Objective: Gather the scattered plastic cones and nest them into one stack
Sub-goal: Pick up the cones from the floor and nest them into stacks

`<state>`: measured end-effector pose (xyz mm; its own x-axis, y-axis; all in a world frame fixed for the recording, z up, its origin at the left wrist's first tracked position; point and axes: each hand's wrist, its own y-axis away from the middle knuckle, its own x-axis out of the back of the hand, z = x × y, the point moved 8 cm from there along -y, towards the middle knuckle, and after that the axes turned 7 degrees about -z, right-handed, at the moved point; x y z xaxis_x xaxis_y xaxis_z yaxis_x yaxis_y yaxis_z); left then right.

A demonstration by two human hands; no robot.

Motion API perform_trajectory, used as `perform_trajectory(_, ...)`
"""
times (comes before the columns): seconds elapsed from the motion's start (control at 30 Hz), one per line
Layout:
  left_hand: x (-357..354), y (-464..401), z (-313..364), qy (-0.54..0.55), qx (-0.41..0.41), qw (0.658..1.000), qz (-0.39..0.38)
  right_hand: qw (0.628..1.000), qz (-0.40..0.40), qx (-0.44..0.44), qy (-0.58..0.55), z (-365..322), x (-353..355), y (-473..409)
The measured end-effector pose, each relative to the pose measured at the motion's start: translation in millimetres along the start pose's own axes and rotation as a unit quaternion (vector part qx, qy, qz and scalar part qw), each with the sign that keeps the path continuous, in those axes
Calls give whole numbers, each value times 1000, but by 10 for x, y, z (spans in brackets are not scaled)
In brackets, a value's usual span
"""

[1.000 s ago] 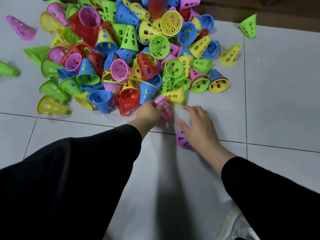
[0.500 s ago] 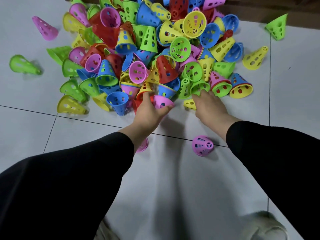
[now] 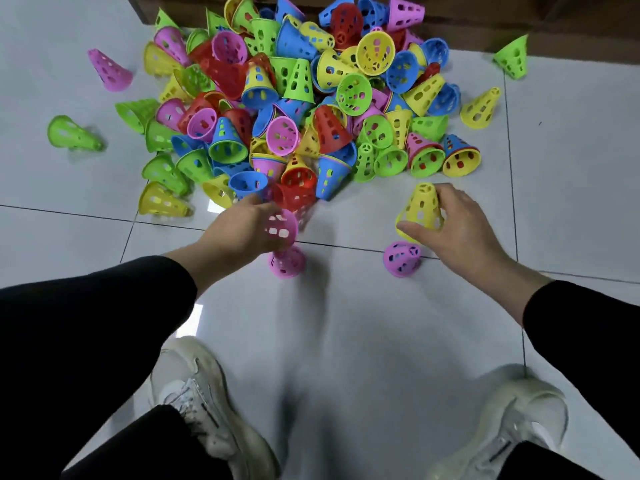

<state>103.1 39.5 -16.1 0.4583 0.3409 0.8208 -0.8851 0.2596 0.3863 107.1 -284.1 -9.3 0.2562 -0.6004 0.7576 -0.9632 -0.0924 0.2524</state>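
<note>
A big heap of perforated plastic cones (image 3: 304, 109) in pink, yellow, green, blue and red covers the tiled floor ahead. My left hand (image 3: 242, 230) grips a pink cone (image 3: 282, 227) just above another pink cone (image 3: 286, 263) standing on the floor. My right hand (image 3: 457, 230) holds a yellow cone (image 3: 421, 211), narrow end up, just in front of the heap. A third pink cone (image 3: 401, 258) lies on the floor right below that hand's thumb.
Loose cones lie apart from the heap: a pink one (image 3: 109, 69) and a green one (image 3: 71, 133) at left, a green one (image 3: 514, 57) and a yellow one (image 3: 479, 107) at right. My two white shoes (image 3: 204, 407) (image 3: 512, 417) stand near. A brown baseboard (image 3: 502, 15) runs behind.
My right hand has pulled back from the heap's edge with the yellow cone in it. My left hand has drawn the pink cone toward me, over the pink cone on the floor. The camera tilted down.
</note>
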Motion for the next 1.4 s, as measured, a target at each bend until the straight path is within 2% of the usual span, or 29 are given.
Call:
perform_trajectory(0.17, -388, 59, 78, -52, 35, 997, -51, 993, -83, -46, 67, 214, -409, 254)
perform_trajectory(0.23, -525, 45, 122, -52, 57, 995, -69, 989, -119, -57, 61, 301, -550, 299)
perform_trajectory(0.43, -816, -11, 26, 2, 94, 994, -48, 994, -80, -51, 48, 422, -636, 237)
perform_trajectory(0.7, -758, -289, 202, 116, 94, 989, -2, 994, -93, -38, 52, 147, -772, -171)
perform_trajectory(0.8, -587, -342, 37, 216, 156, 961, 68, 998, -19, -48, 26, -43, -641, -403)
perform_trajectory(0.87, -531, -413, -199, 256, 217, 937, 98, 997, -24, -64, -24, -158, -633, -635)
perform_trajectory(0.97, -557, -568, -426, 323, 272, 904, 69, 992, -87, -78, -55, -306, -798, -1024)
perform_trajectory(1.1, -733, -712, -471, 475, 309, 824, 25, 977, -93, -121, -150, -381, -1080, -1400)
perform_trajectory(1.17, -789, -780, -478, 501, 311, 807, 27, 975, -81, -115, -170, -435, -1217, -1516)
perform_trajectory(1.2, -805, -814, -496, 502, 310, 807, 38, 976, -73, -108, -173, -464, -1279, -1556)
perform_trajectory(1.33, -735, -802, -548, 425, 301, 850, 78, 979, -52, -111, -161, -525, -1447, -1618)
perform_trajectory(1.4, -704, -745, -573, 413, 291, 857, 95, 981, -39, -118, -152, -534, -1476, -1622)
